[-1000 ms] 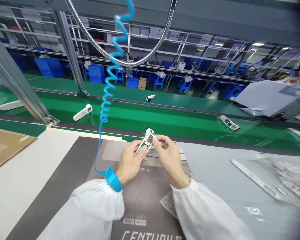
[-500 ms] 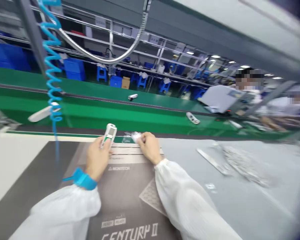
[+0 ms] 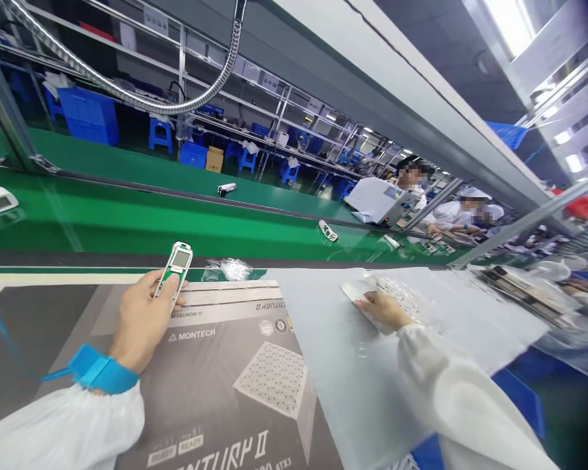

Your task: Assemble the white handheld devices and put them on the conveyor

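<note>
My left hand, with a blue wrist strap, grips a white handheld device housing upright above the cardboard box. A small grey screen and a green circuit board show in the device, and my thumb lies on its lower front. Over on the right, my right hand has its fingers closed on the edge of a flat white strip lying on the pale sheet. Beside that hand lies a clear bag of small whitish parts, partly covered by it.
A printed brown-grey box lies under my left arm. Crumpled clear plastic sits at its far edge. Beyond runs a green conveyor carrying several white housings. A metal hose hangs overhead. Co-workers are at the far right.
My right hand has left the crumpled plastic at the box's far edge and moved right to the white strip. The left hand still holds the device. The view has turned right.
</note>
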### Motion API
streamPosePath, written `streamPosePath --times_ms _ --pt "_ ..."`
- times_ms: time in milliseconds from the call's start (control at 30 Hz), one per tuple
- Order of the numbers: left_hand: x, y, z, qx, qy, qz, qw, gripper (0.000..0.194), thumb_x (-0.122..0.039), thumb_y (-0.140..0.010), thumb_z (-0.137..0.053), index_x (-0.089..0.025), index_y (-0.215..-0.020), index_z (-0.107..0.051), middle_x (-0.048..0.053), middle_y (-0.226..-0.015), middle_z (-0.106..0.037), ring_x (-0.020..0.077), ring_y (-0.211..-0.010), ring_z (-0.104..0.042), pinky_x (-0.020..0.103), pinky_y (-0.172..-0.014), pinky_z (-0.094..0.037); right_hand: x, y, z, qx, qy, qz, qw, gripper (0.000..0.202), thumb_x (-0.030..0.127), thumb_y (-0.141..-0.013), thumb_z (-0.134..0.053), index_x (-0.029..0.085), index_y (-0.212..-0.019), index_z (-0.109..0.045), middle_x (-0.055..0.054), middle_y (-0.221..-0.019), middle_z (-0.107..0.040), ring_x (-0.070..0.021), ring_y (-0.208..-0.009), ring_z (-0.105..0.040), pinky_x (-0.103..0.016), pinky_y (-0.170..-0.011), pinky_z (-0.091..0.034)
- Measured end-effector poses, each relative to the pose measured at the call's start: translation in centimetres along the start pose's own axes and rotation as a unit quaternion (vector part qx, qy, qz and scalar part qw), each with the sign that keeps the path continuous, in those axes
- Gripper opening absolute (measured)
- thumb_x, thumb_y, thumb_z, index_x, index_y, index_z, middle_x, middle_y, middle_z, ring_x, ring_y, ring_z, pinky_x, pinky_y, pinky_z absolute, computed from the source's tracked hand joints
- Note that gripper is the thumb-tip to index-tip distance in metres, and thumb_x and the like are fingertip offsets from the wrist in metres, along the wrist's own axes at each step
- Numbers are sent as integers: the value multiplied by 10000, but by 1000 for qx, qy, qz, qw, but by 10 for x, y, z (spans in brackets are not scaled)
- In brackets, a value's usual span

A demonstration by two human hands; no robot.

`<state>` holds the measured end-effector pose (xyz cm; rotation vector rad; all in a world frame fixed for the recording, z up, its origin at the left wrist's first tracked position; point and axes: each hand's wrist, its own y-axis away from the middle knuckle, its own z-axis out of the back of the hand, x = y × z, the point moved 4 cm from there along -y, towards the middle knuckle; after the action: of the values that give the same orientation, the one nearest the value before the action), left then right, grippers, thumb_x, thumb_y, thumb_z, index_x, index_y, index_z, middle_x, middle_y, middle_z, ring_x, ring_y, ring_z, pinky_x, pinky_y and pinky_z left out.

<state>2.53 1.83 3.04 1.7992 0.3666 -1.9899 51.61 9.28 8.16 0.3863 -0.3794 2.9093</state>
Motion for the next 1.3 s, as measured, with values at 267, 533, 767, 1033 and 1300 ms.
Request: streamPosePath --times_ms 267,533,767,1033,1300 --pt "0 -4 2 17 -6 -5 1000 619 -712 -835 -465 -156 -952 -711 48 -704 -694 166 -588 -613 268 -562 -505 155 34 -45 213 -226 210 927 383 347 -768 -696 202 -1121 -668 -50 -909 -737 -207 -786 -673 -323 -718 -481" --pt "-7 -7 3 32 -6 -84 996 477 -542 -852 -599 -190 -1172 -630 67 -1066 -706 195 -881 -681 302 -804 -523 290 92 -95 256 -303 377 837 265 318 -784 -740 233 -1033 -705 -35 -961 -734 -202 -883 -656 -350 -835 -482" --pt "-16 7 -6 74 -219 -288 929 321 -345 -915 -570 -218 -1209 -587 81 -1222 -657 233 -1143 -587 402 -1032 -400 235 87 -98 280 -333 312 845 871 448 -590 -878 250 -1349 -501 -109 -1343 -579 -280 -1189 -578 -467 -1013 -460" --pt "-4 5 -15 229 -332 -365 839 253 -257 -922 -547 -247 -1166 -617 58 -1194 -682 229 -1113 -588 438 -1038 -361 243 97 -108 243 -409 235 848 601 297 -697 -831 237 -1233 -565 -79 -1167 -703 -251 -1112 -649 -464 -1006 -474" --pt "-1 6 -16 225 -311 -314 868 257 -280 -910 -568 -235 -1157 -624 75 -1224 -663 249 -1154 -579 437 -1036 -411 240 95 -113 242 -459 205 830 507 212 -768 -744 269 -1243 -576 -69 -1195 -704 -254 -1216 -606 -469 -1065 -426"
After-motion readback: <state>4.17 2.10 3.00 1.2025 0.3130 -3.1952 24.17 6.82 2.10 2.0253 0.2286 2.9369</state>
